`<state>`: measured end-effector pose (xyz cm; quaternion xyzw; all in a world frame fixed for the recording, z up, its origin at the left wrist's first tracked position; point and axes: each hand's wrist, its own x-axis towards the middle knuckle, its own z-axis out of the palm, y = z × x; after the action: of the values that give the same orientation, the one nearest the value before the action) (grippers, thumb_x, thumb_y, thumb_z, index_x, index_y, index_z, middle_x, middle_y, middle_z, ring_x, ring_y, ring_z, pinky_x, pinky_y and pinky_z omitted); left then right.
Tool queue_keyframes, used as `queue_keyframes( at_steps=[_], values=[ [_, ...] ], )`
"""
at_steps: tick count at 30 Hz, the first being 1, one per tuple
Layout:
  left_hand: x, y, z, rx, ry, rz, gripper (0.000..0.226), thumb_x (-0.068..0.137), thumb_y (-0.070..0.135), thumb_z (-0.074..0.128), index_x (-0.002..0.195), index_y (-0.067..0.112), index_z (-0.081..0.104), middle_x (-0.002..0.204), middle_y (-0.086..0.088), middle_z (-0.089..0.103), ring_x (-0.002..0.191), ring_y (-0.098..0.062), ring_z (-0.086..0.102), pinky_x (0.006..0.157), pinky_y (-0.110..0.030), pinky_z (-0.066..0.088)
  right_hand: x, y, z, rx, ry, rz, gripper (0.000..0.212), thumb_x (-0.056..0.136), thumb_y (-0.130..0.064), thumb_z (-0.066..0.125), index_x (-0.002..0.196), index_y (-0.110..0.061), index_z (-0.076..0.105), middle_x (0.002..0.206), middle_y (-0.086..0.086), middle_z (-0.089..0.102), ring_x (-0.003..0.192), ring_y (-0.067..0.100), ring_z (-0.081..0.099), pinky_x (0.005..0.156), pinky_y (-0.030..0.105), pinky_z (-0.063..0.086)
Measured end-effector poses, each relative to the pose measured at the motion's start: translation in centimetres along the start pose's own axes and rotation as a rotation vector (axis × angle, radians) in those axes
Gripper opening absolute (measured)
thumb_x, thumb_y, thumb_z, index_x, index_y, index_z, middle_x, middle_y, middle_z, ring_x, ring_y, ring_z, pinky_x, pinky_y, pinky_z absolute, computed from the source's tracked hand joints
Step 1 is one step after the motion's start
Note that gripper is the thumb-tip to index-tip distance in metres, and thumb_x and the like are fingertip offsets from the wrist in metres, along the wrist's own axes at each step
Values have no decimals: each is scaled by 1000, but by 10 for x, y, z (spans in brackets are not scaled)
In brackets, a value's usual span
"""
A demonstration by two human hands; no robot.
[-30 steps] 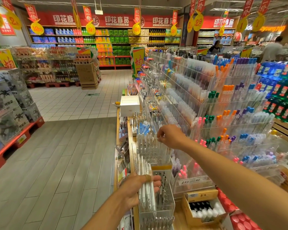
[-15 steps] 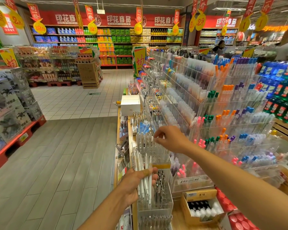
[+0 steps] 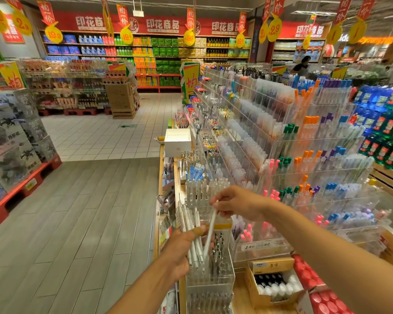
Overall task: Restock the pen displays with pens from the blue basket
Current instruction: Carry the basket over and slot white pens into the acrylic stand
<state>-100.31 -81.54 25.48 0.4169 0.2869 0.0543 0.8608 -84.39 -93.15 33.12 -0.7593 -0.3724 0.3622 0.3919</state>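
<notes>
Pens fill your left hand at the lower centre of the frame: a bundle of white pens fans upward from its curled grip, thumb across the barrels. Your right hand, just above and to the right, pinches the top of a single white pen between thumb and fingertips; that pen slants down to the left, its lower end among the bundle, over a clear acrylic pen holder at the bottom centre. The holder stands on the wooden surface, with dark-tipped pens upright inside it. To its right sits an open cardboard box of small bottles. Tiered clear display racks packed with coloured pens climb across the right half of the frame.
</notes>
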Motion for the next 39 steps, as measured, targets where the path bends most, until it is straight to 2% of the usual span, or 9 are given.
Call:
queue_keyframes(
  at_steps=[4,7,10,14,17,25,31,36,39],
  values=[
    [1,-2,-8,-47,-13,-50,41,95,4,61,126,-20,52,80,-26,65,58,-25,66,52,-32,61,3,-12,-22,-25,208,-85,11,99,-14,52,99,-16,62,85,1,58,73,11,53,62,19,45],
    [6,-5,-14,-28,6,-49,33,95,8,64,112,-20,63,79,-25,68,60,-24,69,58,-31,61,14,-18,-30,-313,448,-180,11,101,-18,49,102,-16,60,86,-1,58,70,9,50,57,21,38],
    [9,-7,-17,-21,25,-48,29,93,9,66,105,-17,68,83,-26,71,65,-25,71,60,-31,63,24,-18,-28,-596,518,-232,13,102,-19,45,105,-15,57,86,-5,57,75,12,52,60,25,37],
    [11,-7,-18,-25,25,-54,27,91,9,69,102,-16,70,87,-28,71,67,-27,72,61,-33,63,34,-8,-19,-733,476,-200,21,103,-19,40,112,-12,58,105,3,61,92,21,55,77,34,47],
    [12,-8,-19,-37,19,-50,24,90,7,69,98,-16,71,89,-28,72,67,-27,73,64,-34,63,39,-1,-14,-764,450,-200,23,102,-19,42,114,-12,61,113,6,62,101,23,56,80,29,42],
    [15,-9,-20,-5,1,-61,19,88,2,68,95,-15,73,90,-31,71,70,-29,73,59,-32,62,44,-3,-6,-895,408,-180,20,95,-13,55,106,-15,72,108,3,66,102,18,57,89,29,47],
    [17,-6,-18,-5,-74,-39,35,73,11,76,99,-13,73,92,-28,72,73,-28,73,62,-31,62,35,-11,-1,-847,409,-261,28,93,-23,61,120,-19,65,111,0,61,105,16,54,87,28,44],
    [14,-5,-15,-24,-177,-17,31,76,10,77,99,-10,75,102,-29,71,79,-28,73,64,-32,61,17,-12,3,-556,32,-145,24,95,-25,60,119,-20,64,90,-17,63,76,-3,58,64,11,42],
    [11,-5,-10,-36,-204,0,43,76,10,76,112,-13,67,105,-28,71,81,-29,74,63,-31,60,8,-8,0,-289,-107,-110,22,97,-23,58,117,-19,66,79,-18,65,70,-4,57,65,13,47]
  ],
)
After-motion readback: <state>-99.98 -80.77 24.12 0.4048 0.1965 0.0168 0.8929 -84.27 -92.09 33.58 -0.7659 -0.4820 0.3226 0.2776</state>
